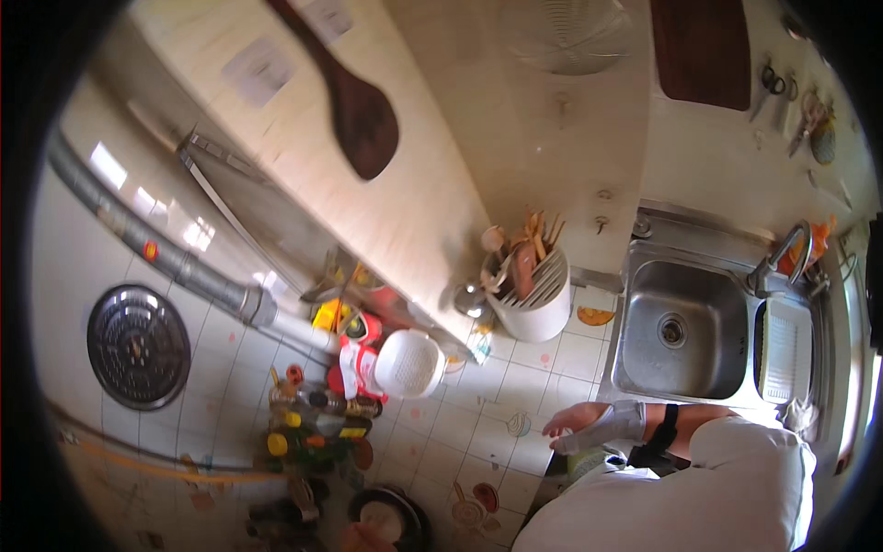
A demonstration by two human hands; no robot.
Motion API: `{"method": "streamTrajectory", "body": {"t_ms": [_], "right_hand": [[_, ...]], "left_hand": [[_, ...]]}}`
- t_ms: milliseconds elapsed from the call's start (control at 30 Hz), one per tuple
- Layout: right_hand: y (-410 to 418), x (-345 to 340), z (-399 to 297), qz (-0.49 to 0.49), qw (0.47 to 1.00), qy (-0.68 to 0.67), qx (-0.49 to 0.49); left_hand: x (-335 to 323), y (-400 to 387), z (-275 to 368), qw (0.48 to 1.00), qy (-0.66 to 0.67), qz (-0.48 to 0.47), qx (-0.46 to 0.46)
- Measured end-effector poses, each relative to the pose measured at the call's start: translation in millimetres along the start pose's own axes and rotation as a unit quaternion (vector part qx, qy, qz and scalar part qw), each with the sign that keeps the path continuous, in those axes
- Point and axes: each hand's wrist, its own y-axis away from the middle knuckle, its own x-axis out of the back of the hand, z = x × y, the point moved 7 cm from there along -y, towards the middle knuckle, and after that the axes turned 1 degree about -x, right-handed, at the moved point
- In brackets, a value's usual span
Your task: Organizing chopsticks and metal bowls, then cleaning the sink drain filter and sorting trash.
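My right hand (581, 422), in a light grey wrist covering with a black strap, reaches leftward in front of the stainless-steel sink (679, 324). Its fingers are apart and nothing shows in them. Just below it lies a greenish textured thing (586, 464), partly hidden by my white sleeve (690, 504). At the bottom edge, a blurred skin-toned shape (369, 537) overlaps a dark round pan (414, 514) with something pale inside. That shape may be my left hand, but the blur and the frame edge hide its form.
A white utensil holder (534, 314) stands below a pale cabinet (386, 200) with a hanging wooden spatula (365, 124). Several bottles (317, 428) cluster beside a white basket (410, 363). A curved faucet (783, 259) and white drying rack (786, 352) adjoin the sink. A grey duct (165, 248) crosses left.
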Motion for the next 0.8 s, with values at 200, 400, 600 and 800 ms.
{"method": "streamTrajectory", "body": {"t_ms": [200, 400, 600, 800], "right_hand": [[28, 39, -99, 0.101, 0.91, 0.066, 0.397], [32, 48, -100, 0.106, 0.853, 0.105, 0.5], [44, 72, -70, 0.156, 0.908, 0.017, 0.388], [67, 95, -80, 0.148, 0.909, -0.188, 0.341]], "left_hand": [[34, 11, 263, 0.858, 0.247, -0.226, -0.39], [-2, 23, 357, 0.753, 0.29, -0.431, -0.404], [-15, 27, 397, 0.657, 0.425, -0.507, -0.362], [-14, 11, 409, 0.814, 0.324, -0.305, -0.374]]}}
